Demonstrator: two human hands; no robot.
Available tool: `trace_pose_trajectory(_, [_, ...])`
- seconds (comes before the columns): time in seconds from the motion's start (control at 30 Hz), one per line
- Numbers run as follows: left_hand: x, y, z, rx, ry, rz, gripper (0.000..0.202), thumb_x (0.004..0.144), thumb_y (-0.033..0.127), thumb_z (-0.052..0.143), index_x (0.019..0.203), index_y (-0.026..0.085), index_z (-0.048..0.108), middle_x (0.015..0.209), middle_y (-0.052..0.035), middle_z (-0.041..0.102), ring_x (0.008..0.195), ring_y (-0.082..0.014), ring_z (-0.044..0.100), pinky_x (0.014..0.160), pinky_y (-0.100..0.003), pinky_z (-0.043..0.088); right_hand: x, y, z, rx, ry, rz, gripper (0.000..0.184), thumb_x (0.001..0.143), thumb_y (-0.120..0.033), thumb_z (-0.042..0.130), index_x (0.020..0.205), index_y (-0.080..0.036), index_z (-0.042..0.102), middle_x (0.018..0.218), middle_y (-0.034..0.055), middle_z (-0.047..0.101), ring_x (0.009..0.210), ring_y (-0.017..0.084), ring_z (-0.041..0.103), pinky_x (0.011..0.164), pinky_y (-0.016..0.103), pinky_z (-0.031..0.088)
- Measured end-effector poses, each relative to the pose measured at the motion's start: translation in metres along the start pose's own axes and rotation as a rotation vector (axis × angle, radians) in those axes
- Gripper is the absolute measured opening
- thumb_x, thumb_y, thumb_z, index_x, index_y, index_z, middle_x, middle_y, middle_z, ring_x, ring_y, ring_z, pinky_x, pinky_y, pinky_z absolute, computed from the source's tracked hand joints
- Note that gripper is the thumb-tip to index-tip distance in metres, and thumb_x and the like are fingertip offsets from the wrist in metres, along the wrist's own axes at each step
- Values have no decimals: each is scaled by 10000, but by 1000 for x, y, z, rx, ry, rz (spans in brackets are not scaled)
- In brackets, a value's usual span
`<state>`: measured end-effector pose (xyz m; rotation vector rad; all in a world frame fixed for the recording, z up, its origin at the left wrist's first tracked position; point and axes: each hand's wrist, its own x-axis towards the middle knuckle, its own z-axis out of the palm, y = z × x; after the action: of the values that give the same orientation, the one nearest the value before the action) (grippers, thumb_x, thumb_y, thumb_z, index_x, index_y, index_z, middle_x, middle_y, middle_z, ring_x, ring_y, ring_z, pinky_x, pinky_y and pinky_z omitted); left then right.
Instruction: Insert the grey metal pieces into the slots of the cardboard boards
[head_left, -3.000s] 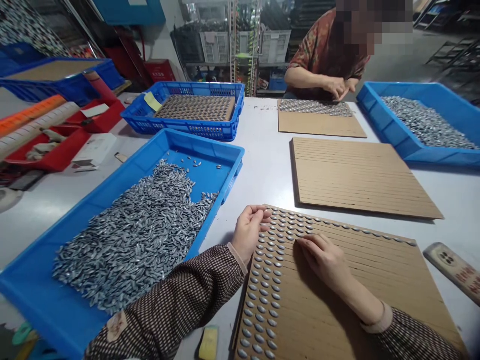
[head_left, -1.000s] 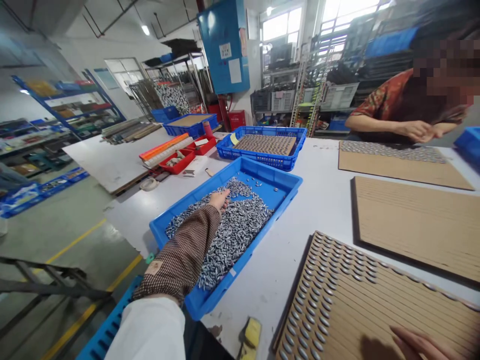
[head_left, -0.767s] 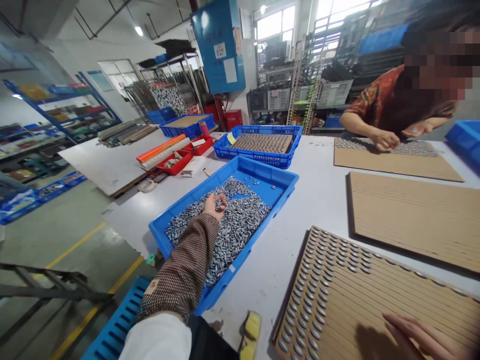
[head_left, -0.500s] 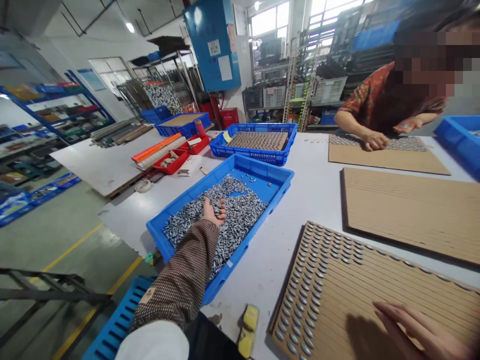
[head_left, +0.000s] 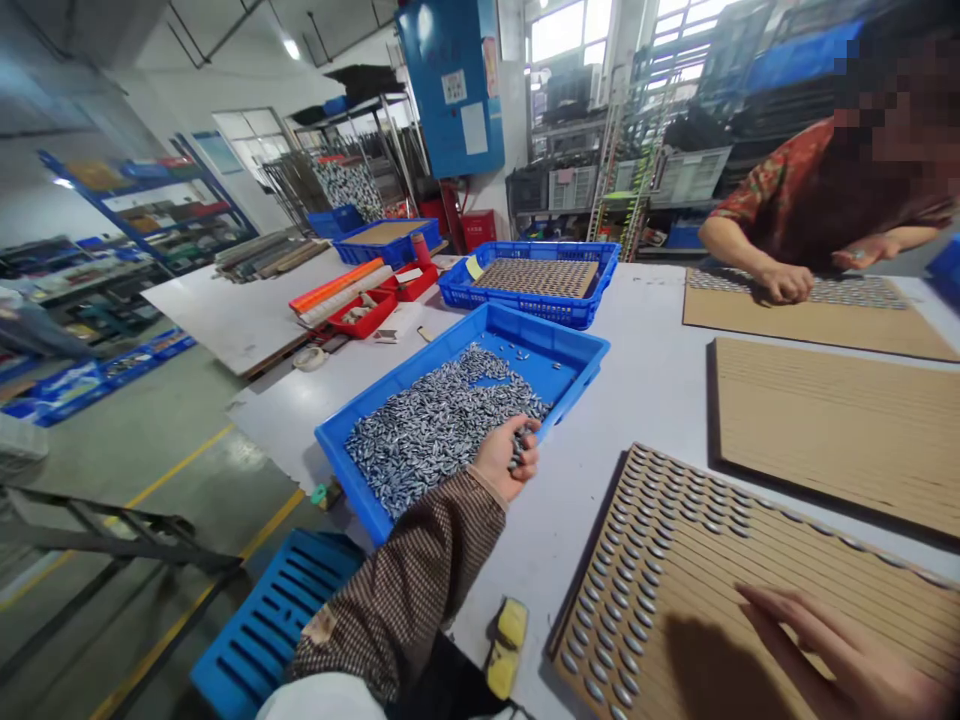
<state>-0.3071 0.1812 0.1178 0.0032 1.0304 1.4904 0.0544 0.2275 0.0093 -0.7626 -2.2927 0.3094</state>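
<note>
My left hand (head_left: 508,458) is cupped shut around a handful of small silver metal pieces at the near right rim of a blue tray (head_left: 352,441). The tray holds a heap of the same metal pieces (head_left: 435,427). My right hand (head_left: 832,650) lies open, fingers stretched flat, on a slotted cardboard sheet (head_left: 750,590) in front of me. The left columns of that sheet's slots hold metal pieces (head_left: 622,560) set in rows.
A bare slotted cardboard sheet (head_left: 840,420) lies behind mine. Across the table a person (head_left: 817,200) works at another sheet (head_left: 810,315). A blue basket (head_left: 532,275) holds filled sheets. Red trays (head_left: 360,305) sit at the left. A blue crate (head_left: 277,620) stands on the floor. A yellow sponge (head_left: 504,645) lies at the table edge.
My left hand scooped metal pieces from the heap, closed on them and came back toward the tray's near right rim. My right hand stayed flat on the sheet. The view swung left earlier.
</note>
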Motion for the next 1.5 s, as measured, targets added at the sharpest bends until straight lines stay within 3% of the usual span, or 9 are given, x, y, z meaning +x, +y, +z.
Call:
trace_pose_trajectory(0.17, [-24,-66,39,54,-173,-224,175,795,299,565,849,134,579,597,49,431,374,-23,321,318,-144,120,50,-52,-1,116,-18,8,281,924,-277,522,1189,-262,612,950,73,673,768,170,669,681,267,573])
trace_pose_trajectory(0.27, [-27,-99,50,132,-174,-248,236,786,361,580,870,141,591,602,38,472,370,-26,342,327,-152,122,68,-73,-1,188,-45,84,317,935,-265,503,1241,-237,581,975,97,640,823,182,651,700,287,573])
trace_pose_trajectory(0.5, [-19,-143,52,254,-126,-296,371,789,529,575,898,176,543,590,26,518,371,-50,400,340,-156,139,75,-68,-5,172,-99,134,224,938,-272,502,1068,-246,683,784,42,583,702,150,582,585,261,500])
trace_pose_trajectory(0.63, [-16,-149,51,328,-192,-307,368,766,530,609,853,180,533,605,33,514,383,-41,399,341,-156,142,68,-60,-7,143,-121,127,195,933,-233,495,1014,-225,672,807,45,606,717,149,592,611,272,501])
trace_pose_trajectory(0.9, [-7,-155,51,428,-273,-281,326,738,475,649,810,188,511,622,51,495,388,-30,383,344,-161,113,43,-49,4,48,28,124,136,926,-166,503,1004,-209,605,998,84,705,891,169,682,760,291,571])
trace_pose_trajectory(1.17, [-1,-157,51,456,-256,-425,250,747,417,579,803,177,533,581,22,523,377,-45,380,346,-160,112,43,-45,-8,226,-135,150,230,946,-164,464,1080,-226,642,939,77,680,838,149,657,699,253,563])
trace_pose_trajectory(1.27, [2,-154,51,416,-242,-465,259,757,381,519,848,149,591,611,2,534,390,-53,395,340,-171,109,39,-29,-13,263,-153,199,215,947,-155,456,1050,-221,633,935,68,679,854,147,656,704,251,558])
trace_pose_trajectory(1.4, [5,-149,51,346,-216,-452,268,746,331,526,934,152,594,649,15,529,415,-43,398,355,-161,127,33,9,-2,26,-19,241,164,940,-179,490,1005,-205,638,905,63,688,804,154,652,686,269,544])
trace_pose_trajectory(1.5, [5,-145,52,362,-205,-450,260,740,304,562,968,180,546,665,25,540,422,-41,397,364,-155,126,32,31,12,-133,-49,193,185,949,-186,472,987,-183,653,906,71,688,808,160,644,711,276,532])
